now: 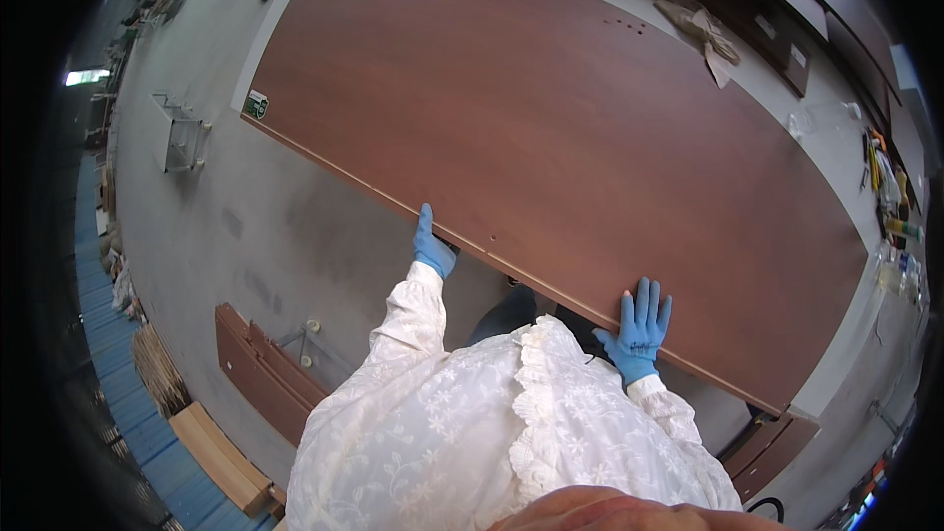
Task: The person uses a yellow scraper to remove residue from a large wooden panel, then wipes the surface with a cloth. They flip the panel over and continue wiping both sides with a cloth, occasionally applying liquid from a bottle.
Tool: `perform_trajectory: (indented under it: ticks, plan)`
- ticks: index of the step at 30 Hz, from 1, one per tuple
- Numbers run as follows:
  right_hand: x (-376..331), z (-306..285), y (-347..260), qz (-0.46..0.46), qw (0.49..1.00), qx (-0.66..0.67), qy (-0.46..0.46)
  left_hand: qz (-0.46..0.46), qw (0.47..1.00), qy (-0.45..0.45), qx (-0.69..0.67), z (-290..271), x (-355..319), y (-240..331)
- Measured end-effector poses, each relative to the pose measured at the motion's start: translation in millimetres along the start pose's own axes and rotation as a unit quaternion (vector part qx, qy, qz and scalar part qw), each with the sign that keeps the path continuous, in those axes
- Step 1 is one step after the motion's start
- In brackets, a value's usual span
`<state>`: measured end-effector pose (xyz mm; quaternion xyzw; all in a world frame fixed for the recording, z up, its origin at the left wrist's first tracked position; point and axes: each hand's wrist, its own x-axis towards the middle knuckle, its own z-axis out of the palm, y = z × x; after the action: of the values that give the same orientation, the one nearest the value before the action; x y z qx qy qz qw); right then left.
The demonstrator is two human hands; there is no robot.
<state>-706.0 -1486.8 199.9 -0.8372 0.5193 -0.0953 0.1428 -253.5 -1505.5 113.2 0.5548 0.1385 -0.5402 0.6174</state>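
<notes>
Holding the brown panel [531, 128] by its near long edge, the person has both gloved hands on it as it lies across the pale worktable [836, 344]. The left hand [433, 244] grasps that edge, thumb over the top, remaining fingers hidden below; the right hand [641, 334] rests flat, fingers stretched and spread, clutching nothing. Good handling here probably means even pressure from both sides and a gentle touch along that thin rim. Over to the containers: what looks like a clear bottle [824, 119] lies off the panel's far-right side, more clear bottles [895, 270] sit farther right; their contents, impossible to tell.
</notes>
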Motion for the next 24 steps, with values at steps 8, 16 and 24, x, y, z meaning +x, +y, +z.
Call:
perform_trajectory:
  ticks: [8,16,24]
  plan:
    - [-15,24,0,0.02,0.994,-0.105,0.024,0.004,1.0,-0.016,-0.012,-17,34,51]
    - [-26,45,0,0.034,0.987,-0.14,0.076,0.007,0.999,0.003,0.04,-34,55,69]
    - [-35,36,3,0.012,0.977,-0.198,0.08,-0.006,0.998,-0.007,0.061,-22,44,77]
